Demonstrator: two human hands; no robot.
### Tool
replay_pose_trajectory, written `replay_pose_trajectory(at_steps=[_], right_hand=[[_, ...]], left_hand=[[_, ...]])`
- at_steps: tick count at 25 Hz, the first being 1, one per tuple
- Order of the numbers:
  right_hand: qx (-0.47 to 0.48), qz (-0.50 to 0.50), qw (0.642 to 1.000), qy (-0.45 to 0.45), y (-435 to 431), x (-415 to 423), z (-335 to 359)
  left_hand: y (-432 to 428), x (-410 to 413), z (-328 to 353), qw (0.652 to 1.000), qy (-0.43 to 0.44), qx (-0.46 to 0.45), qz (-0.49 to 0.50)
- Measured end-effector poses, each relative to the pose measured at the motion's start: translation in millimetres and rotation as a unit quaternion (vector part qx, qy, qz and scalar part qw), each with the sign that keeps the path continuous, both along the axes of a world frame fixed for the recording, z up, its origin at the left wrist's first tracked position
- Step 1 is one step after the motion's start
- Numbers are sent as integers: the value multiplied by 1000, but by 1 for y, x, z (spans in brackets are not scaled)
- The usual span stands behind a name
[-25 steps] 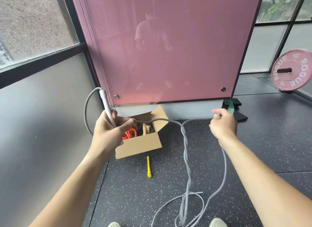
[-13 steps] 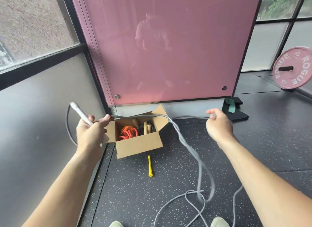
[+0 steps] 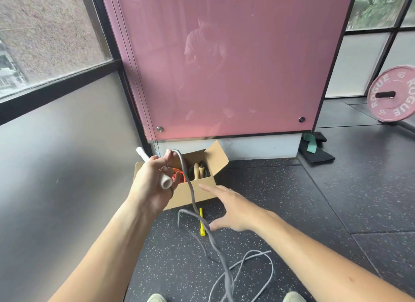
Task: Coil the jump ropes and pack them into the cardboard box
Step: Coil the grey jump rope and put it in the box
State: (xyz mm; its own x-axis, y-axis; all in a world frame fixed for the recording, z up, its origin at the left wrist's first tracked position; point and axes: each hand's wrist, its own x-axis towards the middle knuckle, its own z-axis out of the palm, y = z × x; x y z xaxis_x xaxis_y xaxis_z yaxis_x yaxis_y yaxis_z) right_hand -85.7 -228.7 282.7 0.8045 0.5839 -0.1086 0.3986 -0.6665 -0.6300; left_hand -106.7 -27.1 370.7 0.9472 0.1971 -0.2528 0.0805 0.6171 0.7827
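Note:
My left hand [image 3: 152, 182] grips the white handle [image 3: 166, 182] of a grey jump rope [image 3: 190, 189] in front of the open cardboard box [image 3: 197, 193]. The cord loops over my fingers, drops past the box front and trails in loose tangles on the floor near my feet. My right hand [image 3: 233, 209] hovers lower, fingers spread and holding nothing, just right of the hanging cord. Inside the box lie an orange rope [image 3: 178, 174] and a dark rope with wooden handles [image 3: 198, 170].
A yellow handle [image 3: 201, 222] lies on the speckled black floor in front of the box. A pink glass panel [image 3: 224, 65] stands behind it. A pink weight plate [image 3: 394, 93] is at the far right, and dark pads with a green band [image 3: 313, 147] lie by the panel's foot.
My right hand let go of the cord and dropped toward the centre with fingers spread. My left hand swung right, in front of the box. The stretched cord fell slack.

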Motion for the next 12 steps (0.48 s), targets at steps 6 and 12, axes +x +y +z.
replay_pose_trajectory(at_steps=[6, 12], right_hand=[[164, 113, 964, 178, 29, -21, 11], [556, 156, 694, 430, 39, -35, 42]], left_hand=[[1, 0, 2, 1000, -1, -27, -4], [19, 4, -3, 997, 24, 54, 48]])
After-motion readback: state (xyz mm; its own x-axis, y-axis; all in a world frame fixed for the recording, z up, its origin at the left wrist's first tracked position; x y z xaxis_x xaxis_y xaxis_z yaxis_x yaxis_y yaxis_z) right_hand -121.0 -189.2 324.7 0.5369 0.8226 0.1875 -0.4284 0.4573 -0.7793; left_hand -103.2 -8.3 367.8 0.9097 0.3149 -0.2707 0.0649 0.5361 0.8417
